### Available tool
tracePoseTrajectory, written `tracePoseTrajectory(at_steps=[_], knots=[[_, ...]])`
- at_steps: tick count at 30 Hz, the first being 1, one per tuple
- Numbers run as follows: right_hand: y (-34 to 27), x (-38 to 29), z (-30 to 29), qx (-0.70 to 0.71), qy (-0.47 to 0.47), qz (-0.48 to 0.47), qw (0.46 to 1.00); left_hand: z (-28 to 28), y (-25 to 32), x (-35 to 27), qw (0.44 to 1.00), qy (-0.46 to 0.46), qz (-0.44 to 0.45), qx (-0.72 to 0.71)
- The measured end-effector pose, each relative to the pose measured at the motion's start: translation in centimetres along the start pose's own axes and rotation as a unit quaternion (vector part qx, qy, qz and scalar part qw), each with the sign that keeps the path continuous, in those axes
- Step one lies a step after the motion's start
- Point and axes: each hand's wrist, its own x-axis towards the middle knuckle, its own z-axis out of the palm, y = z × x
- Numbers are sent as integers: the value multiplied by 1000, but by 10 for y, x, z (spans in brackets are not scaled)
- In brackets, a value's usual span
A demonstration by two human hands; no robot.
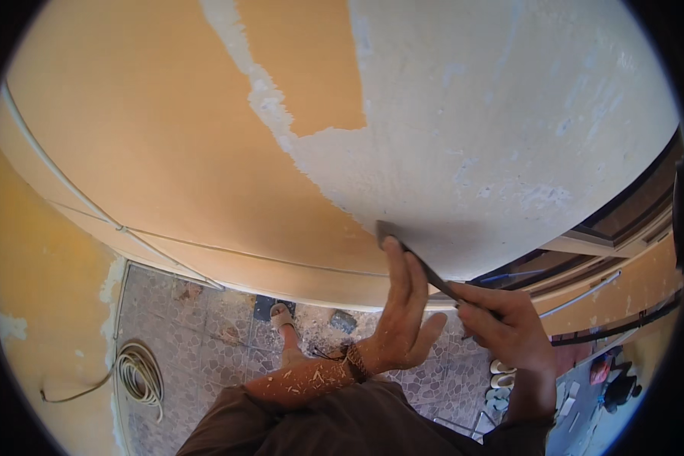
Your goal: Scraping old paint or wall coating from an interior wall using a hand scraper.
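A painted wall (194, 148) fills the view ahead of me, orange on the left and stripped to a pale grey-white layer (433, 148) on the right. My right hand (507, 325) grips the handle of a scraper (427, 271), seen nearly edge-on. Its blade end lies against the wall at the jagged border between orange paint and bare layer. The fingertips of my left hand (402, 319) press on the blade near its tip, with the thumb held apart. Paint flakes stick to my left forearm (302, 379).
Paint chips litter the patterned tile floor (176, 319) by my sandalled foot (282, 316). A grey block (343, 322) lies there. At left are a coiled hose (139, 373) and a thin pipe (62, 162) along the wall. Window frames (598, 233) and several shoes (501, 373) are at right.
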Motion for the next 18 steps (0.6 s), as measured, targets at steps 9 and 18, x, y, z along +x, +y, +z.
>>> tracePoseTrajectory(at_steps=[9,18], knots=[[-13,-2,6,74,1,-24,997,-17,13,23,997,39,50,48],[-18,-5,10,183,-17,-22,983,-31,21,35,990,31,87,108]])
